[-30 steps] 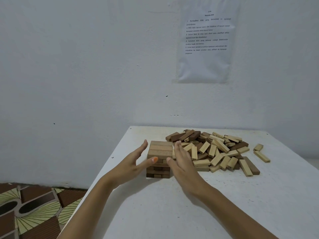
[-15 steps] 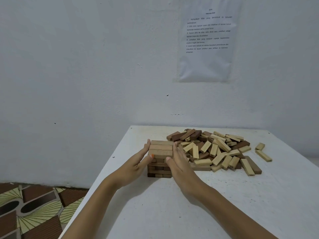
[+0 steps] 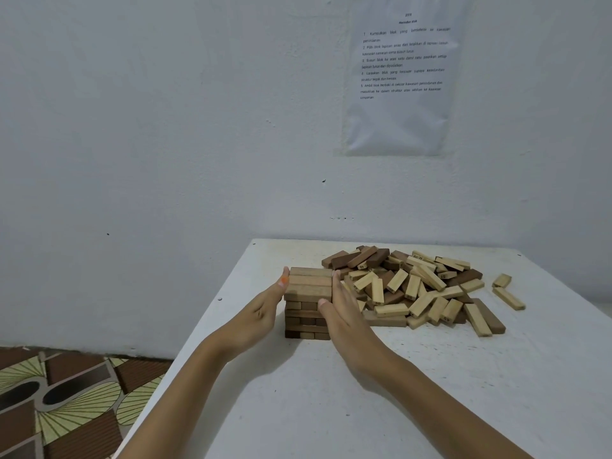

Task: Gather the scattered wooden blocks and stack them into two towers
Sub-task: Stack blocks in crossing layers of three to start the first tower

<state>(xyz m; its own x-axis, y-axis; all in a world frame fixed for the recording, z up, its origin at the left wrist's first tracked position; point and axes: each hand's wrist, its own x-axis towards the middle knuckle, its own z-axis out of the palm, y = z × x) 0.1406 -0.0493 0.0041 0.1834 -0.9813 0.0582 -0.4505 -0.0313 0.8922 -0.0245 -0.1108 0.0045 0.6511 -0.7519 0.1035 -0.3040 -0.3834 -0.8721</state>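
A short tower of brown wooden blocks [image 3: 308,301], several layers high, stands on the white table [image 3: 381,392] left of centre. My left hand [image 3: 261,313] presses flat against the tower's left side, fingers straight. My right hand [image 3: 344,313] presses flat against its right side, thumb on the front face. Right of the tower lies a loose pile of light and dark wooden blocks [image 3: 414,286].
Two stray light blocks [image 3: 506,293] lie apart at the pile's right. The table's left edge drops to a patterned floor [image 3: 59,402]. A printed paper sheet [image 3: 400,74] hangs on the white wall behind the table.
Both hands closed in from a spread position until their palms met the tower's two sides. The tower and pile stayed in place.
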